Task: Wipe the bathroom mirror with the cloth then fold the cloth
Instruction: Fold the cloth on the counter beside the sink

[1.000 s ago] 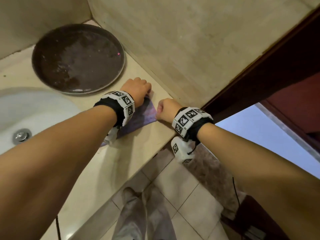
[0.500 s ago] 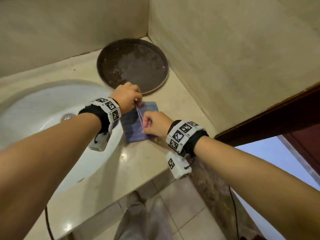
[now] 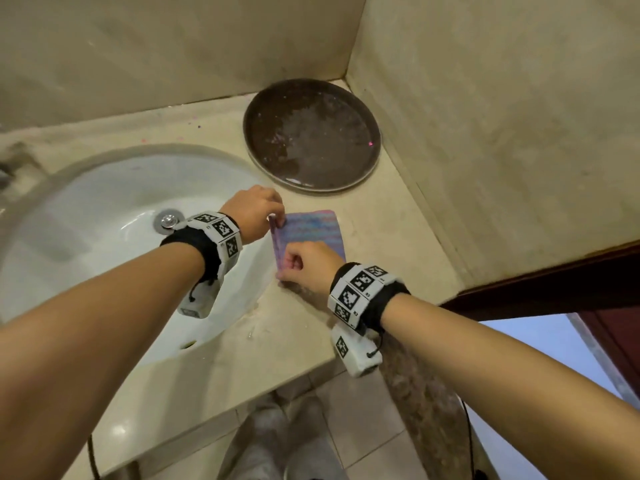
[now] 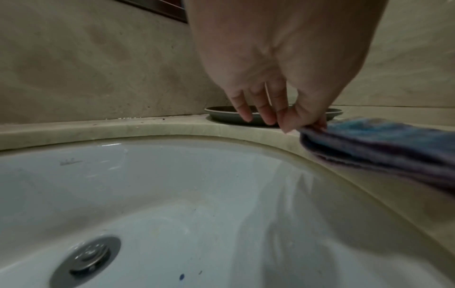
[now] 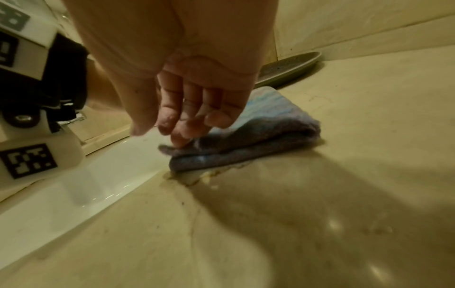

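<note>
Countertop [image 3: 381,237]: folded cloth [image 3: 311,230] lengthwise toward wall.

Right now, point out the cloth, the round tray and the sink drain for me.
cloth [image 3: 311,230]: head view, middle of its folded top face.
round tray [image 3: 311,136]: head view, dark wet inner surface.
sink drain [image 3: 168,220]: head view, metal stopper cap.

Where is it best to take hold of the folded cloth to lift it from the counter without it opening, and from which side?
Probably at the folded edge: the cloth lies flat on the counter, with its loose layers toward the sink, where the left hand and right hand already pinch its corners. Come from the wall side and pinch all layers together.
</note>
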The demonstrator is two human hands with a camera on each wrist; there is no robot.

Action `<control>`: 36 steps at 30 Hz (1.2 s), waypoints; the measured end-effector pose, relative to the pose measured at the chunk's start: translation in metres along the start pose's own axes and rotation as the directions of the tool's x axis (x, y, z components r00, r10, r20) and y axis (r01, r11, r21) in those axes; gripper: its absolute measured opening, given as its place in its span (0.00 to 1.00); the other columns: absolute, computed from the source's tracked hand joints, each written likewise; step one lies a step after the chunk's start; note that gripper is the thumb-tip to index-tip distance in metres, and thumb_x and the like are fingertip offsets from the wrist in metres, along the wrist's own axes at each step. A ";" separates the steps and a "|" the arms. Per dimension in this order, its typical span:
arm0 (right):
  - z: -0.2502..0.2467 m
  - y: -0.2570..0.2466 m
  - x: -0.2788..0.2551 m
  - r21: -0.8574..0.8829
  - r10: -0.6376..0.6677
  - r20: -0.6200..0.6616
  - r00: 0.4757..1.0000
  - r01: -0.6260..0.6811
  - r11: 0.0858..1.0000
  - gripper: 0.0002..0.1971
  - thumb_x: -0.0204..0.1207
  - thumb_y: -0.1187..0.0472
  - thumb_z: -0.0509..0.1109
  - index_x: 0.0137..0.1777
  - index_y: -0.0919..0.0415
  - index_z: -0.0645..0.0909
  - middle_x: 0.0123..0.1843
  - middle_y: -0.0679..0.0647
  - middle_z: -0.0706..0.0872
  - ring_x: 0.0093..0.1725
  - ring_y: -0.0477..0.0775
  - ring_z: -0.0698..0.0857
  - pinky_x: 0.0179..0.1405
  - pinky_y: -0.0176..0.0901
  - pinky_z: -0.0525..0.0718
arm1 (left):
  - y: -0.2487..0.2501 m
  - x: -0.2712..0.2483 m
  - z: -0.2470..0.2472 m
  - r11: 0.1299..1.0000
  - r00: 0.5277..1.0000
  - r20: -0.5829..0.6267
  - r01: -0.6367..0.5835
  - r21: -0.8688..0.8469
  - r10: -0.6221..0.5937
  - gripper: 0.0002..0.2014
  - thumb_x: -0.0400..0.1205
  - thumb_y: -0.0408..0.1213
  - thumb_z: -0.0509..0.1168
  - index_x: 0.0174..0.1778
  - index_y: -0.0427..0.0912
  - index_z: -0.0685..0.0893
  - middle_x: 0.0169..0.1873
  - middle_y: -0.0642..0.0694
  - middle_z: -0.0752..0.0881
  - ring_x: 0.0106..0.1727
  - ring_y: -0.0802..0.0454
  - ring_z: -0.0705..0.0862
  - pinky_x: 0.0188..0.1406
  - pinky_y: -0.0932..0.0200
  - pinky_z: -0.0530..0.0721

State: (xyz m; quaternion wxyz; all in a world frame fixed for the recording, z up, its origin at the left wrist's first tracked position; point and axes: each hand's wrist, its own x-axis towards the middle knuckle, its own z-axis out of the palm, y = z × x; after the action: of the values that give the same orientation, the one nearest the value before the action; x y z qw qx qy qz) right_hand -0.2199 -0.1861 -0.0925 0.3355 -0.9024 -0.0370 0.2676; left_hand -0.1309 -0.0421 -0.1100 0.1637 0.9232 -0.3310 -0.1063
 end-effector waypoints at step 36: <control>-0.257 -0.018 0.163 0.064 -0.212 -0.489 0.846 0.278 0.959 0.13 0.69 0.79 0.65 0.41 0.61 0.82 0.41 0.60 0.86 0.39 0.50 0.80 0.42 0.31 0.77 | -0.017 0.141 -0.146 0.884 0.809 -0.394 0.304 -0.355 -0.436 0.10 0.74 0.28 0.69 0.51 0.37 0.86 0.50 0.38 0.87 0.53 0.42 0.83 0.56 0.54 0.79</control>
State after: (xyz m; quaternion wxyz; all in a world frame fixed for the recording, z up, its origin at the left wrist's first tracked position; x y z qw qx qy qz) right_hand 0.0523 -0.2827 0.0063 0.4246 -0.9040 -0.0505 -0.0062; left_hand 0.0304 -0.0868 0.0062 0.3403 0.9363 -0.0762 0.0418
